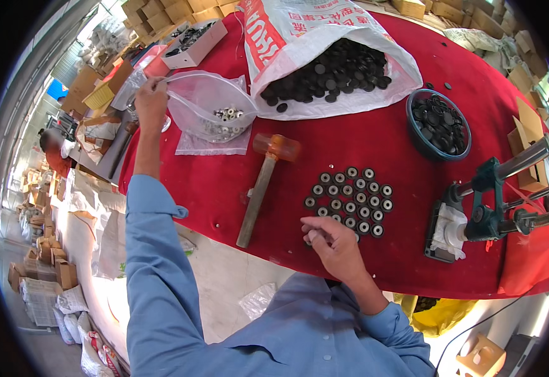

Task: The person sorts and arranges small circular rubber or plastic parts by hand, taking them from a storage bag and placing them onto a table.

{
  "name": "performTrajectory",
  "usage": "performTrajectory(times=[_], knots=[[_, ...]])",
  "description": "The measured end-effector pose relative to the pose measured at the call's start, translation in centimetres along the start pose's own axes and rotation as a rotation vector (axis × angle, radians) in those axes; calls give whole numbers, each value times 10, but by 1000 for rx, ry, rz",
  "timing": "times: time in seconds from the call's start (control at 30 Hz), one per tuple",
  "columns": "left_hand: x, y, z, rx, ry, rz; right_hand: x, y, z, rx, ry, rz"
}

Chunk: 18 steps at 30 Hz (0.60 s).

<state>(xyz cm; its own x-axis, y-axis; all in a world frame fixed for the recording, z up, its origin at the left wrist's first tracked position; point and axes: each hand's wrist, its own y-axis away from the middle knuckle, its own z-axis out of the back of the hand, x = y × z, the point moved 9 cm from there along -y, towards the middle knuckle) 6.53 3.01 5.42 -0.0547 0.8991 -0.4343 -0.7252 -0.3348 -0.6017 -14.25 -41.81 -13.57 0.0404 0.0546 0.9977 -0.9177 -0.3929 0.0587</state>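
Observation:
At the far left, my left hand [151, 100] is closed on the edge of a clear plastic bag [190, 94], pulling its mouth wide. Small metal-and-white parts [227, 114] lie inside the bag. My right hand [336, 248] hovers at the near edge of a cluster of round black pieces with metal centres [350, 206]. Its thumb and fingers are bent together; whatever they may hold is hidden. Between the hands lies a mallet [259, 195] with a wooden handle and an amber head.
A white woven sack [318, 103] spills black discs [331, 72] at the back. To the right stand a blue bowl [415, 135] of black discs and a green-and-steel press [485, 195]. A white box [193, 55] of dark parts sits back left on the red cloth [205, 182].

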Motion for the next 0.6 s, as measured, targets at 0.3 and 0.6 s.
performTrajectory(times=[0.3, 0.6], knots=[[-123, 81, 15, 74, 593, -146, 51, -30, 143, -384, 145, 198], [-407, 169, -187, 756, 691, -644, 53, -66, 340, -1019, 867, 63]])
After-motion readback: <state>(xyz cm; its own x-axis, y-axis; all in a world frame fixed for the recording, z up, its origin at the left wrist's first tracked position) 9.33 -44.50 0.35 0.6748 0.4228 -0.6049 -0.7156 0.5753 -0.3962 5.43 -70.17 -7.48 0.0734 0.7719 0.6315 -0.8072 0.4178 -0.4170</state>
